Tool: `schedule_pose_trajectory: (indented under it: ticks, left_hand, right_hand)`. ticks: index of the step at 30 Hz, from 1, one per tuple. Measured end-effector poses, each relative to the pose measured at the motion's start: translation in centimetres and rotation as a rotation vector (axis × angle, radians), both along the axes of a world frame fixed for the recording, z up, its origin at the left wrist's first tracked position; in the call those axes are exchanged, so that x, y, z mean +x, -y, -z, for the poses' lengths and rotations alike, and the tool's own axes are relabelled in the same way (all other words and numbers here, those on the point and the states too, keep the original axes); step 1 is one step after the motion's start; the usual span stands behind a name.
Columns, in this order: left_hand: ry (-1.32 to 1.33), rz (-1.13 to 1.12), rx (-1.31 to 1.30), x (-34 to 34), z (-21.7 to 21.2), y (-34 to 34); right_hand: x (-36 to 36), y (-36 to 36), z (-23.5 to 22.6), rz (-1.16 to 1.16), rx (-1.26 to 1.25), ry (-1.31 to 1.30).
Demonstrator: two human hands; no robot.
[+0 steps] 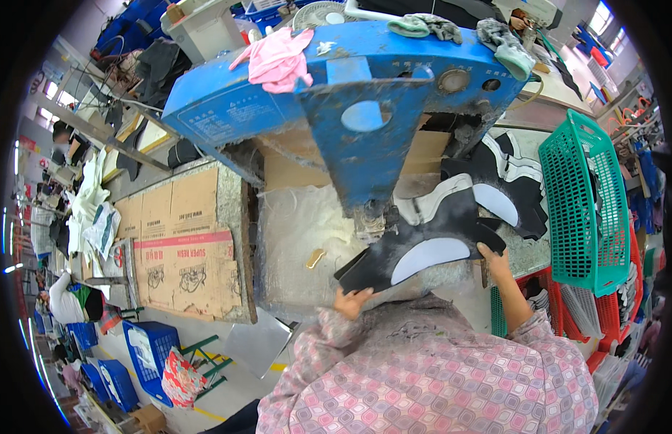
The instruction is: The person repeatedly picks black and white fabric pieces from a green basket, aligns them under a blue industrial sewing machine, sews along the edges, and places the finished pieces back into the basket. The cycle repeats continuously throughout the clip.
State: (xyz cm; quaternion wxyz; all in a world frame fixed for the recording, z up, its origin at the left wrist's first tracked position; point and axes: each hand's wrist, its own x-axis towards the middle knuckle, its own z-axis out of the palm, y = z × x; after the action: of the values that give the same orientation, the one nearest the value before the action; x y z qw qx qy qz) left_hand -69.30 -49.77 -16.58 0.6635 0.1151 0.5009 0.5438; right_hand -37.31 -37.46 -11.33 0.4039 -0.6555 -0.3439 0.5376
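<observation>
Head view: the person's left hand (352,302) has its fingers drawn narrow on the near left edge of a black piece (375,266), and the right hand (496,265) pinches the same piece at its right end, its thumb partly hidden. The piece is spread between both hands at the near side of the bed (296,217), below the head of a blue machine (368,155); whether it rests on the bed or is held just above cannot be told. Progress, as judged: handling of this piece is under way, neither hand having let go. A white crescent panel (430,258) is already in place on it; whether it is fixed fast cannot be confirmed. Similar pieces (527,220) with a white panel lie farther right, and whether they are finished or waiting is not shown. Condition: the black piece is broad and winged, dark matt with a greyish dusting toward the far side, and no tear is visible. The panel is smooth, pale and cleanly outlined. A whitish strip (441,197) adjoins its far side; attachment undetermined. A small yellowish object (315,258) lies on the bed, left of the piece.
</observation>
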Motion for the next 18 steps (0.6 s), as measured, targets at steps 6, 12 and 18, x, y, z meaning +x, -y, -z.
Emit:
schedule_pose_trajectory:
  ticks: [6,12,18]
  left_hand:
    - [-0.127,-0.222,-0.041,-5.1,-2.3,0.1]
    - [-0.211,-0.072,-0.092,-3.0,-1.2,2.3]
    - [-0.053,-0.107,0.169,-2.0,-1.7,1.6]
  right_hand:
    - [-5.8,-1.4,0.7,-0.202,-0.009,0.241]
    - [-3.0,-1.1,0.4,-0.130,0.045,-0.035]
    - [-2.0,-0.7,-1.3,-0.065,0.080,0.007]
